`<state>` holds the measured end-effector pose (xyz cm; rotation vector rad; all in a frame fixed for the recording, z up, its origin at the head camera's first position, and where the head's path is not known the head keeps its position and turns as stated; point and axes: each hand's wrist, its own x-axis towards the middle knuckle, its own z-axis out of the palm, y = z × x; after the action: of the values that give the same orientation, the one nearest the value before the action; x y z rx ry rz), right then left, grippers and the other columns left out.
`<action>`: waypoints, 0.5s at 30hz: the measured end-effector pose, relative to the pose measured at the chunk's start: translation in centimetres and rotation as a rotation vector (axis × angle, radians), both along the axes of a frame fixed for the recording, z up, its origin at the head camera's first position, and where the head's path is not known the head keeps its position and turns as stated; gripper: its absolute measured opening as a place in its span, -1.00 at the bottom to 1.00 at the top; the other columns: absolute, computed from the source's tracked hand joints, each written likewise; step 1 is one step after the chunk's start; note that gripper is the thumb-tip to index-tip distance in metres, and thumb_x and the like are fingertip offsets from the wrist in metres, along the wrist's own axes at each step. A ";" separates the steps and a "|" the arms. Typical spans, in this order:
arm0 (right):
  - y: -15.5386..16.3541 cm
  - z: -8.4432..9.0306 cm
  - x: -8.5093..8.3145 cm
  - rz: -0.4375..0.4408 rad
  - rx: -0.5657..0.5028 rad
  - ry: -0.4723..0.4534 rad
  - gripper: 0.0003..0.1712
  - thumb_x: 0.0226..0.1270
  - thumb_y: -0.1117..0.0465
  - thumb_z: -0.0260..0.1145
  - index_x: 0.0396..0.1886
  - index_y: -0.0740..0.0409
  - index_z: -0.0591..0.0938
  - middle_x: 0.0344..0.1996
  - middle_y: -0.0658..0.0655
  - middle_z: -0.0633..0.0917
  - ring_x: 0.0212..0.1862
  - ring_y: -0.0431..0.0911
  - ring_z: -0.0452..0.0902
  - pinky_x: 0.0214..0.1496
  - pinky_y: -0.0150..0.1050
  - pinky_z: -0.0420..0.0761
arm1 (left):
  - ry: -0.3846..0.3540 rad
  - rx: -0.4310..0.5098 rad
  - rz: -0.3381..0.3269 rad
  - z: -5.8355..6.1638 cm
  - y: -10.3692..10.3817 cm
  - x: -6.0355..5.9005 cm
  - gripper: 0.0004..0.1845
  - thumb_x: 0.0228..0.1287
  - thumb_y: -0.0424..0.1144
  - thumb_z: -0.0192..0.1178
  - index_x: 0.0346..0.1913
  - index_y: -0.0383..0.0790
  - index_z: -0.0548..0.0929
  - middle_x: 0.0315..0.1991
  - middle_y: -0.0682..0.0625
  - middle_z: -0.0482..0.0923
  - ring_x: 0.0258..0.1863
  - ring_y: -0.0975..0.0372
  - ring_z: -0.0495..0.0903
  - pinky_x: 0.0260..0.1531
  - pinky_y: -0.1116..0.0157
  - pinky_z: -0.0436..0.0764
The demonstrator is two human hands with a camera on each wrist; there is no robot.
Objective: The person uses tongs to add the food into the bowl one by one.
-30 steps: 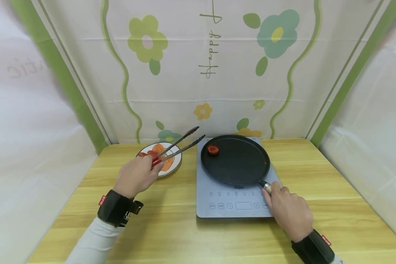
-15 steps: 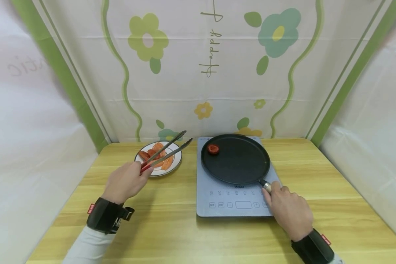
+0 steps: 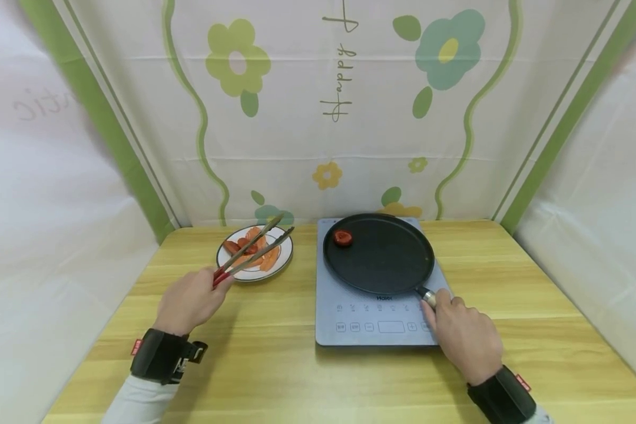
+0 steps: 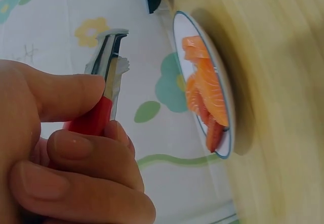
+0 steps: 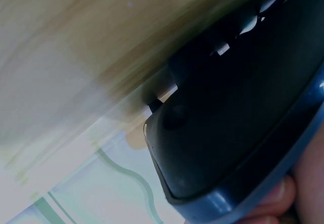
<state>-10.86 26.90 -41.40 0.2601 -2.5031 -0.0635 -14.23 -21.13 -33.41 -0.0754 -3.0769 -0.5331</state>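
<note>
My left hand (image 3: 191, 301) grips the red handles of metal tongs (image 3: 261, 253), whose arms are spread with nothing between the tips. The tongs hang over a white plate (image 3: 285, 259) with a dark rim. On the plate lie orange salmon slices (image 4: 210, 87) and darker red sausage-like pieces (image 3: 232, 247). My right hand (image 3: 466, 338) holds the handle of a flat black frying pan (image 3: 387, 259); the handle is mostly hidden by the hand. One small dark-red piece (image 3: 343, 238), rounded and hollow-looking, sits at the pan's left side.
Under the pan is a grey induction cooktop (image 3: 328, 318) with touch controls along its front; its dark underside (image 5: 243, 113) fills much of the right wrist view. A wooden table (image 3: 275, 371) carries everything. Flower-printed cloth (image 3: 275, 135) closes off the back, with pale cloth at both sides.
My left hand has drawn back left and toward me, bringing the tongs from beside the pan to over the plate. The right hand, pan and the piece in it stay put.
</note>
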 end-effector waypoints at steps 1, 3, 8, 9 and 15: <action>0.0 0.0 0.0 0.000 0.002 0.004 -0.46 0.33 -0.02 0.47 -0.45 0.19 0.32 -0.71 0.03 0.22 -0.77 -0.15 0.09 -0.73 -0.28 0.03 | -0.002 -0.002 0.000 -0.2 -0.1 0.0 -0.50 0.61 0.09 0.05 -0.51 -0.13 0.35 -0.61 0.05 0.26 -0.66 0.19 0.31 -0.65 0.26 0.22; 0.0 0.0 0.0 0.006 0.008 0.023 -0.45 0.32 -0.02 0.48 -0.46 0.19 0.32 -0.72 0.03 0.21 -0.77 -0.15 0.08 -0.73 -0.28 0.02 | -0.012 -0.004 0.002 -0.5 -0.2 0.1 -0.49 0.61 0.09 0.05 -0.52 -0.12 0.36 -0.62 0.05 0.27 -0.66 0.20 0.32 -0.66 0.26 0.22; 0.0 0.1 -0.1 0.003 0.009 0.022 -0.46 0.33 -0.02 0.47 -0.46 0.19 0.33 -0.72 0.03 0.23 -0.77 -0.15 0.09 -0.73 -0.29 0.02 | -0.038 -0.001 0.019 -1.2 -0.4 0.2 -0.49 0.60 0.09 0.06 -0.52 -0.13 0.38 -0.63 0.05 0.29 -0.67 0.20 0.32 -0.67 0.28 0.21; -0.1 0.1 -0.1 -0.001 0.005 0.012 -0.46 0.34 -0.02 0.47 -0.45 0.20 0.34 -0.72 0.04 0.24 -0.77 -0.14 0.10 -0.73 -0.28 0.03 | -0.043 -0.004 0.023 -1.4 -0.4 0.2 -0.49 0.59 0.10 0.06 -0.53 -0.13 0.39 -0.63 0.06 0.28 -0.67 0.20 0.32 -0.67 0.28 0.20; -0.1 0.1 0.0 -0.017 -0.010 -0.029 -0.47 0.38 -0.03 0.46 -0.45 0.19 0.35 -0.71 0.05 0.26 -0.76 -0.13 0.12 -0.73 -0.28 0.04 | -0.061 0.000 0.030 -2.1 -0.4 0.6 -0.49 0.59 0.09 0.07 -0.53 -0.13 0.37 -0.63 0.06 0.26 -0.66 0.21 0.32 -0.68 0.29 0.22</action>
<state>-10.81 26.80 -41.30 0.2370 -2.5344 -0.0548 -13.67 -21.57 -35.47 -0.0124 -3.1318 -0.5440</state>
